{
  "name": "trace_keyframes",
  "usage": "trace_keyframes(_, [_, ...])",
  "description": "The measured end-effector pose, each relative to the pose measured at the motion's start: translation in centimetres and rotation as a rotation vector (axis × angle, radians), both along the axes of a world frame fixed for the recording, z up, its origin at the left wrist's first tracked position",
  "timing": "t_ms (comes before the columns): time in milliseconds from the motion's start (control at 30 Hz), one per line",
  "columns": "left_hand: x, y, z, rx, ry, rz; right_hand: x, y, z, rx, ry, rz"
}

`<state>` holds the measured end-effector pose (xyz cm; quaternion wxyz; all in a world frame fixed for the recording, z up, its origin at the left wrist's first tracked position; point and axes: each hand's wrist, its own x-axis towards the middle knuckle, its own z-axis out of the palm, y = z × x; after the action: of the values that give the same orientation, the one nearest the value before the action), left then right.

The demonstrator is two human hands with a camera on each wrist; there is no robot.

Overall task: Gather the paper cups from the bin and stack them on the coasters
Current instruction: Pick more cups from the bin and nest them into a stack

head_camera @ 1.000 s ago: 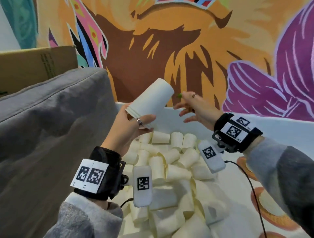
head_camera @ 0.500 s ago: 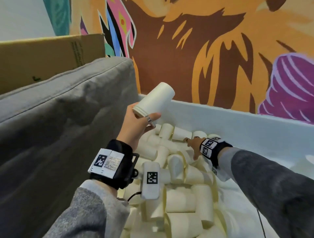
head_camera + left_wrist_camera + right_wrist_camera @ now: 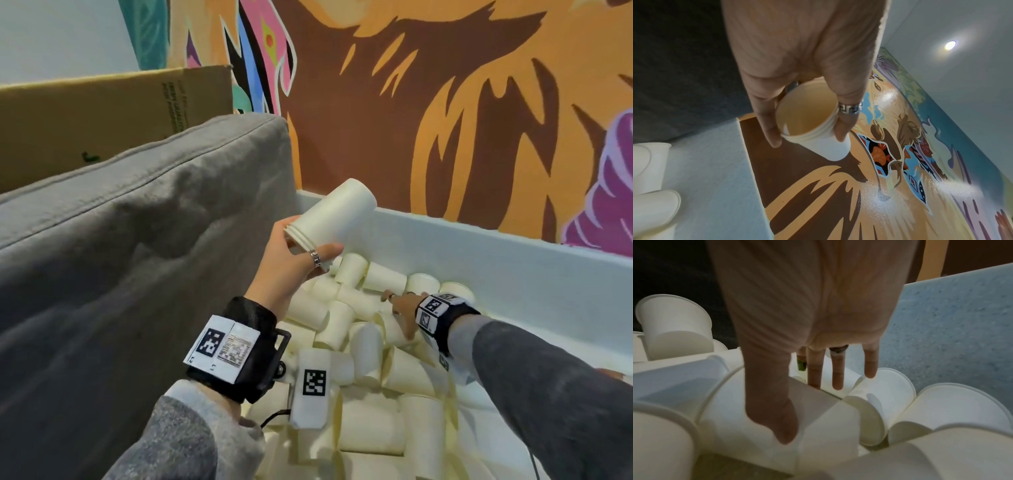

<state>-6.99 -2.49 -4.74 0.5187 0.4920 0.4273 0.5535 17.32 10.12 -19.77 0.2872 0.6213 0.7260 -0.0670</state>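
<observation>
My left hand (image 3: 308, 251) holds a short stack of nested white paper cups (image 3: 337, 214) by the rims, tilted, above the bin's near-left corner. In the left wrist view the thumb and fingers (image 3: 840, 129) pinch the stack (image 3: 813, 123) at its open mouth. The white bin (image 3: 479, 253) holds a pile of several loose cups (image 3: 370, 377) lying on their sides. My right hand (image 3: 399, 301) is down in the pile, fingers straight and spread. In the right wrist view the right hand (image 3: 812, 412) spans one lying cup (image 3: 818, 402), with the thumb on its near side and the fingers on its far side.
A grey cushion (image 3: 120, 240) rises along the bin's left side, with a cardboard box (image 3: 102, 109) behind it. A painted wall (image 3: 445, 102) stands behind the bin's far wall (image 3: 951, 321). A sliver of an orange coaster (image 3: 615, 372) shows at the right edge.
My right hand has dropped from beside the held stack into the bin and now lies on the loose cups. My left hand keeps the stack in about the same place.
</observation>
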Motion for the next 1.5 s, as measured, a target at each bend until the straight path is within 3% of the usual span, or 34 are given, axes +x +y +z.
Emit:
trace_keyframes(167, [0.7,-0.4,-0.3,-0.023,0.006,-0.012,0.3,-1.4,0.8,-0.011,0.046,-0.024])
trace_keyframes(333, [0.7,-0.9,-0.3,-0.027,0.010,-0.005,2.0,0.5,-2.6,0.005,0.071,-0.043])
trace_keyframes(567, [0.3,-1.2,-0.1,-0.019,0.034,0.022,0.5,-2.3,3.4,0.076,0.122,-0.016])
trace_keyframes(700, [0.4,-1.6,0.0,-0.026,0.006,0.018,1.3,-3.1,8.1,0.088,0.290,-0.041])
trace_keyframes(900, [0.3,-2.1,0.3,-0.019,0.013,0.004,3.1,-5.0,15.9,0.354,0.683,-0.003])
trace_keyframes(1033, [0.5,-2.2,0.7,-0.021,0.060,-0.028,2.4,-7.1,19.8,0.463,0.824,0.103])
trace_keyframes(1367, [2.0,-2.7,1.8,-0.020,0.010,-0.174,-1.9,-12.1,22.4,0.405,0.980,0.267])
trace_keyframes(1500, [2.1,-2.5,1.5,0.013,-0.006,-0.150,-1.8,-12.8,22.3,0.344,1.184,0.168])
